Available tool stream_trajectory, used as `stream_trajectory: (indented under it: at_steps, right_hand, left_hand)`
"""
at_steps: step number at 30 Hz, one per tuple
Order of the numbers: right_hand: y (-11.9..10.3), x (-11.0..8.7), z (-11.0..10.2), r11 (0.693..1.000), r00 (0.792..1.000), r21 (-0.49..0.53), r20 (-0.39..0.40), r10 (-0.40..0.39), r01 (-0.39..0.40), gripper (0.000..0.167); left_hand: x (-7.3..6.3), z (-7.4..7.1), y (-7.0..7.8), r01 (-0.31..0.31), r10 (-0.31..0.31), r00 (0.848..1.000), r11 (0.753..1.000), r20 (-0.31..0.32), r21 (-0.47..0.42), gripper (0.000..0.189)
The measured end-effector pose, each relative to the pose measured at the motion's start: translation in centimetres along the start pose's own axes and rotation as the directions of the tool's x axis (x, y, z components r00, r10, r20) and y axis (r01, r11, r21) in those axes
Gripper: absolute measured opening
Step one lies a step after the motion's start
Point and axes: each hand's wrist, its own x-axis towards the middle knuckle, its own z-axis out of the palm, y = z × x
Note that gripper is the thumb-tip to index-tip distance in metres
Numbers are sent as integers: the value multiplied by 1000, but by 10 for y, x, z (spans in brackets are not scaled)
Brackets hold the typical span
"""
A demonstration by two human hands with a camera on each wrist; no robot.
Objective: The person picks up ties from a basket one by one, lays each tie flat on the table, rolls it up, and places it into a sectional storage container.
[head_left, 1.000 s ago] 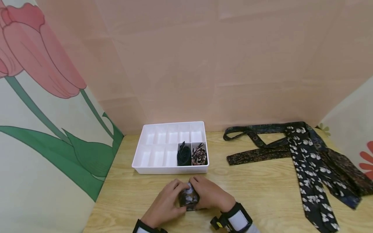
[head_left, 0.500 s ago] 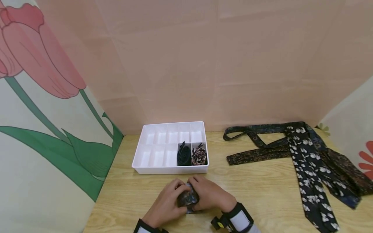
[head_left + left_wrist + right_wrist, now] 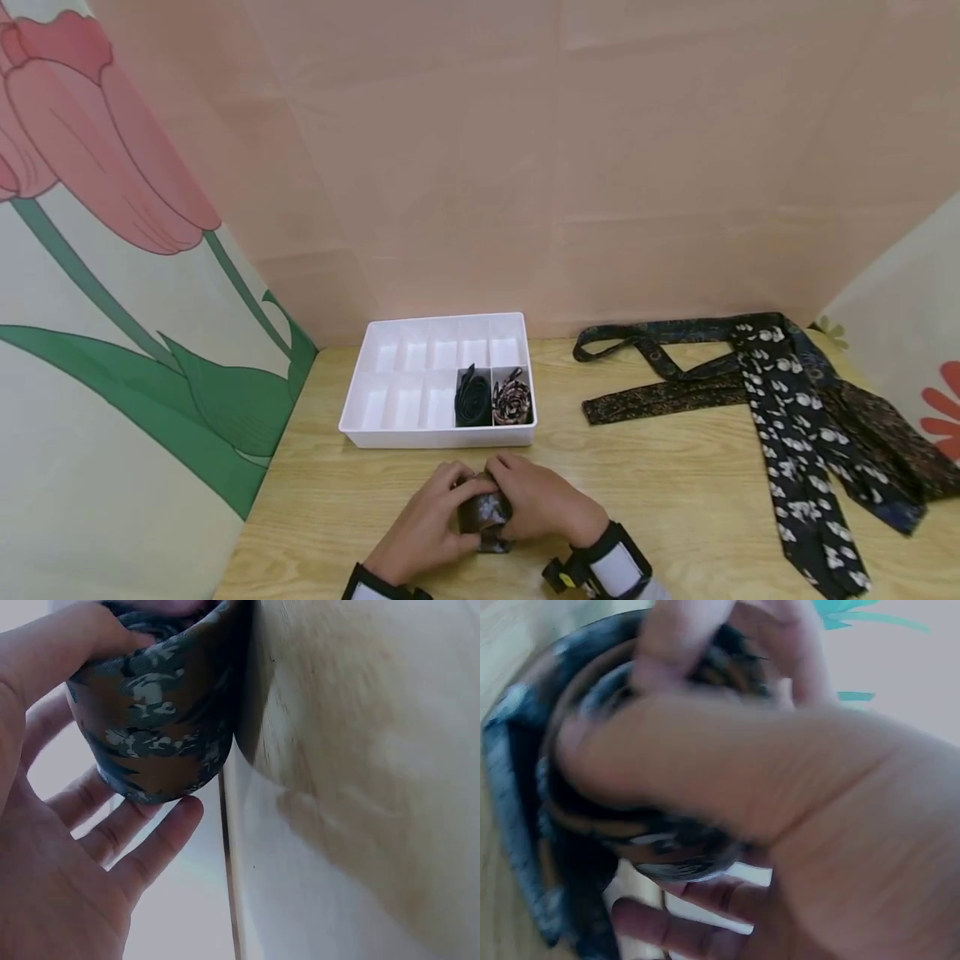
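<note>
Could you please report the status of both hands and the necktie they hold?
Left hand and right hand gripping partly rolled patterned necktie; tail loose. White compartment tray just beyond; nothing seen obstructing.

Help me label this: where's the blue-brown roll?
The roll is low centre in the head view, between left hand and right hand, in front of the tray.

A creased dusty-pink wall [image 3: 555,167] rises before us, behind a pale wood-grain tabletop [image 3: 675,517]. Large pink tulips [image 3: 112,150] decorate the white left-hand wall [image 3: 75,500]; rounded red petals [image 3: 942,403] mark the white right-hand wall [image 3: 900,300].
</note>
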Motion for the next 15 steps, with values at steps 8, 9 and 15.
stream_trajectory:
  at_steps: [8, 9, 15]
  right_hand:
    - [3, 0, 3, 998, 998, -7, 13, 65, -65, 72]
    - [3, 1, 3, 998, 997, -10, 13, 70, -70, 72]
    - [1, 1, 4, 999, 999, -22, 12, 32, -32, 70]
  left_hand:
    - [3, -2, 8, 333, -330, 943, 930, 45, -156, 74]
    - [4, -2, 10, 372, -367, 928, 915, 61, -155, 75]
    - [9, 7, 21, 424, -420, 906, 895, 56, -140, 57]
